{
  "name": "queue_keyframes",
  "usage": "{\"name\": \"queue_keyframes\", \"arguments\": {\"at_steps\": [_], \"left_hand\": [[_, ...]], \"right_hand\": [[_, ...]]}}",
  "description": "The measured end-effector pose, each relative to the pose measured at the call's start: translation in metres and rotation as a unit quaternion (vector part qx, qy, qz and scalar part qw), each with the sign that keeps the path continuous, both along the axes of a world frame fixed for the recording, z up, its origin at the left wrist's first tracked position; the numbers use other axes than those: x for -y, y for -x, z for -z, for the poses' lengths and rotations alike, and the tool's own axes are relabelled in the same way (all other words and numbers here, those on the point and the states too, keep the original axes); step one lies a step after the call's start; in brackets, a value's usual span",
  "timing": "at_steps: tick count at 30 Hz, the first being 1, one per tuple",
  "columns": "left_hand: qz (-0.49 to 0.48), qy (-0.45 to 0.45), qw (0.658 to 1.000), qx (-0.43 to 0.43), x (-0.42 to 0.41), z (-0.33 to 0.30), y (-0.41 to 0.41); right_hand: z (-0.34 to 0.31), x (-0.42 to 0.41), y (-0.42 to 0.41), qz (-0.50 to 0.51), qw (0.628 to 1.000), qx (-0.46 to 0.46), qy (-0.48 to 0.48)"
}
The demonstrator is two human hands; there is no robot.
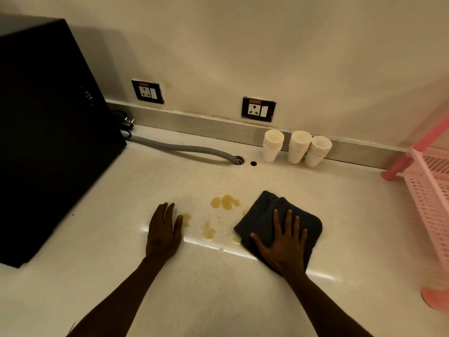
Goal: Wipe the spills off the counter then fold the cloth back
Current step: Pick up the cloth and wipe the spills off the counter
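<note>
Where cloth (279, 215) lies, five spills (224, 202).

Both bare forearms are extended forward from the bottom edge of the view, well apart. The left hand (164, 233) is laid palm down on the bench (102, 251), its fingers (167, 211) held close together and the thumb set slightly aside. The right hand (283, 244) is pressed flat, palm down, on the cloth (269, 210), its fingers (289, 218) spread wide and straight, thumb stretched out toward the left. Nothing is gripped by either hand.
</note>
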State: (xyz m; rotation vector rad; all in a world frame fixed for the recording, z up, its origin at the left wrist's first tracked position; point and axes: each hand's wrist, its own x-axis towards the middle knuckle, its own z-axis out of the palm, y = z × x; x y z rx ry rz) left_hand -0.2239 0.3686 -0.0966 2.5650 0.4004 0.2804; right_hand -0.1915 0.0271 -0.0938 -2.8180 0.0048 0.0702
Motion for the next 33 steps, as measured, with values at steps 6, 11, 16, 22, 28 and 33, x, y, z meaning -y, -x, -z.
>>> {"name": "queue_keyframes", "arguments": {"at_steps": [6,11,16,22,28,33], "left_hand": [[0.030,0.028,0.999,0.001,0.000,0.001,0.001],[0.045,0.046,0.998,0.027,-0.009,-0.005,-0.001],[0.058,0.023,0.998,0.025,-0.037,-0.013,-0.009],[0.096,-0.026,0.995,-0.004,-0.045,-0.002,-0.013],[0.119,-0.060,0.991,-0.010,-0.053,0.006,-0.020],[0.166,-0.076,0.983,-0.030,-0.069,0.011,-0.020]], "right_hand": [[-0.004,-0.060,0.029,0.018,1.000,-0.001,0.011],[-0.006,-0.063,0.026,0.065,0.991,0.033,-0.117],[-0.011,-0.047,0.001,0.184,0.963,0.046,-0.192],[-0.019,-0.081,-0.042,0.141,0.969,0.030,-0.199],[-0.027,-0.138,-0.053,0.003,0.962,-0.016,-0.272],[-0.023,-0.140,-0.021,-0.015,0.941,-0.034,-0.337]]}}
